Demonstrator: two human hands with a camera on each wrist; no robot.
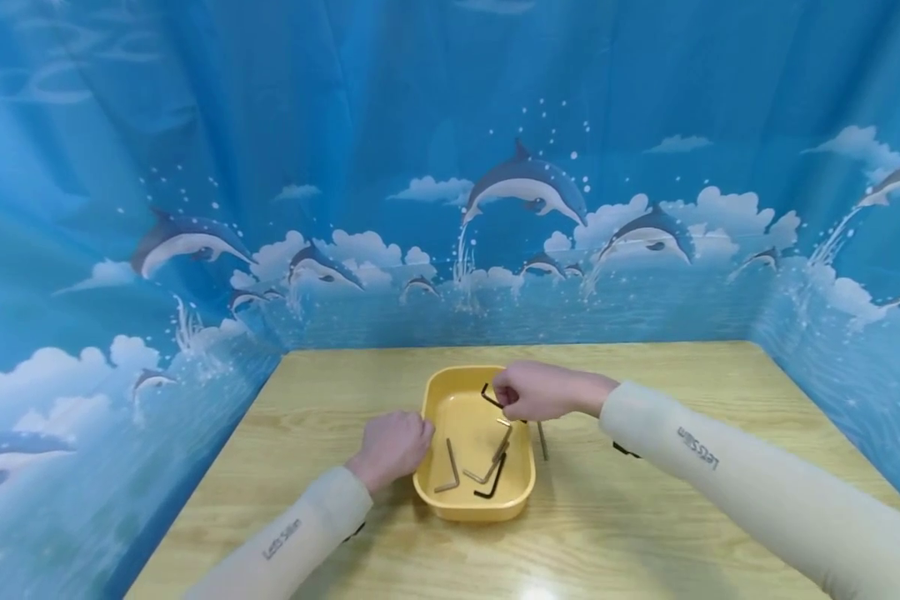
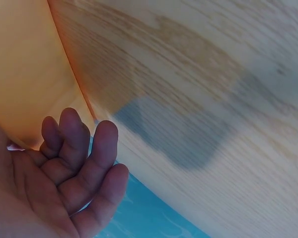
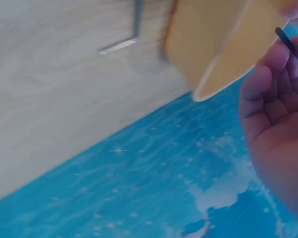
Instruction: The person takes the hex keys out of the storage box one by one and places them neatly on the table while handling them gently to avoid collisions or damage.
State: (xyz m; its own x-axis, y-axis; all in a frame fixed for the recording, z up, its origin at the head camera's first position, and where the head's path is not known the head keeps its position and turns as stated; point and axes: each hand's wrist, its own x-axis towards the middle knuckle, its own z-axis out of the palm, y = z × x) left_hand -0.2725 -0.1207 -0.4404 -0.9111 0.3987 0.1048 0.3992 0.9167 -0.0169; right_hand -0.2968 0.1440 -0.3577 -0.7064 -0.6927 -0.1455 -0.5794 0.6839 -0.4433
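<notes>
My left hand (image 1: 392, 446) grips the left rim of a yellow plastic tray (image 1: 474, 513). In the left wrist view its curled fingers (image 2: 107, 144) sit beside the tray's outer wall, the thumb hidden. Over the tray's far right corner, my right hand (image 1: 536, 390) pinches a black hex key (image 1: 491, 398), its short bent end pointing up. The right wrist view shows part of this black key (image 3: 286, 40) between thumb and fingertips. Inside the tray lie a silver hex key (image 1: 452, 467) at the left, a black hex key (image 1: 497, 479) and other silver ones near the right wall.
On the wooden table (image 1: 330, 383), a grey hex key (image 1: 543, 442) lies just outside the tray's right wall. A blue curtain (image 1: 390, 308) printed with dolphins hangs behind the table and along both sides.
</notes>
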